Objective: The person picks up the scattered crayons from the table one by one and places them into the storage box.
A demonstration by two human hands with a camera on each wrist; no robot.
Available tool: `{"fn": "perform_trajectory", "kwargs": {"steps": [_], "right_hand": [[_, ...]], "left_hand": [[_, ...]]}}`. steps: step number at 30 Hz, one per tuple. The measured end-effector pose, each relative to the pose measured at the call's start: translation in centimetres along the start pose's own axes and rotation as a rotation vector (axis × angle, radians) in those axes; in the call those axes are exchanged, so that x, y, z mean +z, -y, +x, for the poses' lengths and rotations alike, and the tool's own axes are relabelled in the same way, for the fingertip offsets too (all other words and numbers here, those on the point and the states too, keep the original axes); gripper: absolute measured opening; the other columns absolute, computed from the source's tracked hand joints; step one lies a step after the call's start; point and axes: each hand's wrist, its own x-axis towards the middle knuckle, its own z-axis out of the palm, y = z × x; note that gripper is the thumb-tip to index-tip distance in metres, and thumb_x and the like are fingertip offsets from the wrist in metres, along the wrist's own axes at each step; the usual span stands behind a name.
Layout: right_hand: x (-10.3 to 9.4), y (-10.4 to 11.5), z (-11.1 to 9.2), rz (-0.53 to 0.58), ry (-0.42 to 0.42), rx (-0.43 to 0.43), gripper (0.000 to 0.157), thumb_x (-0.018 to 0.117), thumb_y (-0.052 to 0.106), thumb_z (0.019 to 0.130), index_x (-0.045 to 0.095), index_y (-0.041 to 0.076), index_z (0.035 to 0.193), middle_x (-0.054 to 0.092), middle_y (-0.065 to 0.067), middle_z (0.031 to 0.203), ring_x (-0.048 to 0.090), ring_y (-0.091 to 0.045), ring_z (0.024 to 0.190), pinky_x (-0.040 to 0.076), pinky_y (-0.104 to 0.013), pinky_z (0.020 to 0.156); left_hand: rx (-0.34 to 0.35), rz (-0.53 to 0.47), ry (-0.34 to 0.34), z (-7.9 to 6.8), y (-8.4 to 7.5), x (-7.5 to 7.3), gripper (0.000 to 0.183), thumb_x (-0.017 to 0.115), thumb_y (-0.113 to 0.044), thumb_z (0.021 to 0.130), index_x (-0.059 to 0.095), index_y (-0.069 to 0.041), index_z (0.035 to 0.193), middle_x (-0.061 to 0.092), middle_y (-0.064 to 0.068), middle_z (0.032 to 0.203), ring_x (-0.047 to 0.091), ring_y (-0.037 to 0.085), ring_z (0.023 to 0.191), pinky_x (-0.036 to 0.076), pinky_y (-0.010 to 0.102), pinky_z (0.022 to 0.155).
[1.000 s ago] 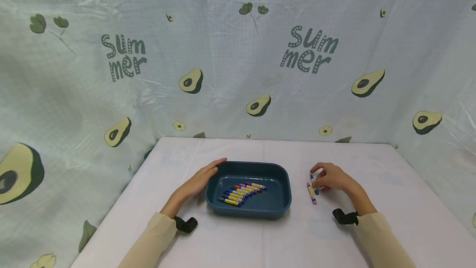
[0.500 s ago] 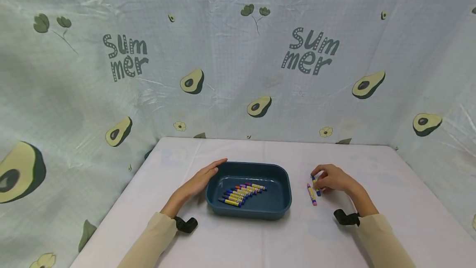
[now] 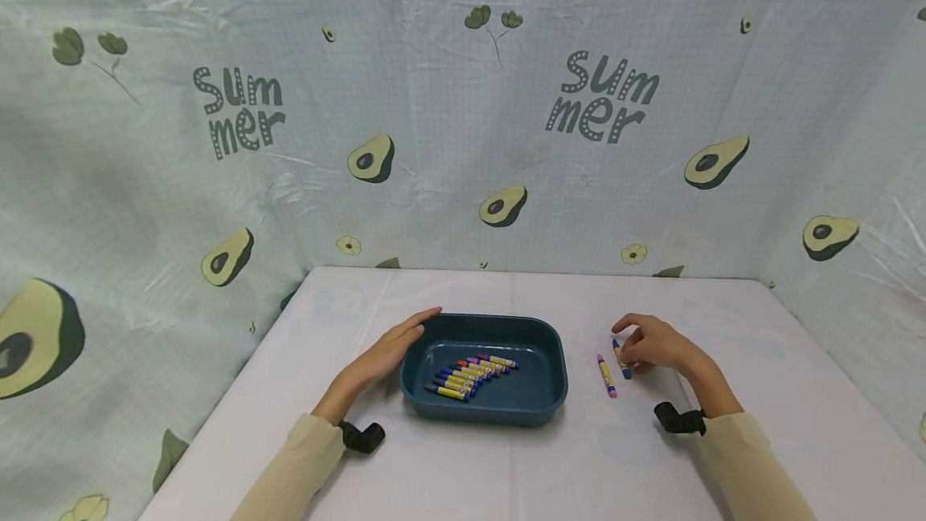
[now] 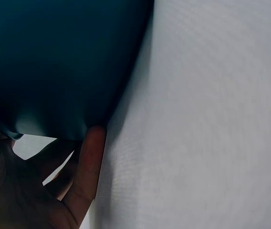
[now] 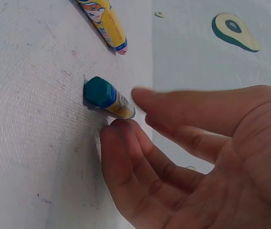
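Observation:
My left hand [image 3: 391, 350] lies along the left side of a dark blue tray [image 3: 535, 415], fingers at its rim; the left wrist view shows a fingertip [image 4: 95, 143] against the tray's outer wall. Right of the tray, my right hand [image 3: 653, 344] is bent over a blue crayon [image 3: 621, 362] with a yellow wrapper, which lies on the table. In the right wrist view this crayon [image 5: 102, 93] points its blue end at the camera, with thumb and curled fingers around its far part. A pink crayon [image 3: 607, 377] lies beside it, apart.
Several crayons [image 3: 470, 376] with yellow wrappers lie in a slanted row inside the tray. A white cloth covers the table [image 3: 463, 473]. Behind it and at both sides hangs a pale curtain [image 3: 434, 103] printed with avocados.
My right hand has shifted slightly right, and the blue crayon has moved with it, widening the gap to the pink crayon. The left hand and tray stay put.

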Motion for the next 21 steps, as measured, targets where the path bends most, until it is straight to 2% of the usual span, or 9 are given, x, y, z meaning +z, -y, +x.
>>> {"fn": "perform_trajectory", "kwargs": {"steps": [9, 21], "right_hand": [[0.36, 0.67, 0.08, -0.076, -0.016, 0.053, 0.051, 0.079, 0.009, 0.087, 0.057, -0.006, 0.131, 0.065, -0.012, 0.095, 0.062, -0.018, 0.072, 0.060, -0.032, 0.067], [0.47, 0.63, -0.01, -0.060, -0.009, 0.049, 0.049, 0.077, 0.006, 0.086, 0.059, -0.007, 0.129, 0.063, -0.013, 0.095, 0.061, -0.018, 0.074, 0.060, -0.031, 0.068]], "left_hand": [[-0.003, 0.001, 0.001, -0.02, -0.09, 0.02, 0.049, 0.029, -0.023, 0.114, 0.034, -0.014, 0.162, 0.032, 0.009, 0.170, 0.023, 0.033, 0.160, 0.018, 0.058, 0.130], [-0.009, 0.009, 0.002, -0.04, -0.11, 0.03, 0.049, 0.030, -0.023, 0.114, 0.034, -0.013, 0.162, 0.033, 0.010, 0.169, 0.024, 0.032, 0.160, 0.019, 0.057, 0.130]]}}
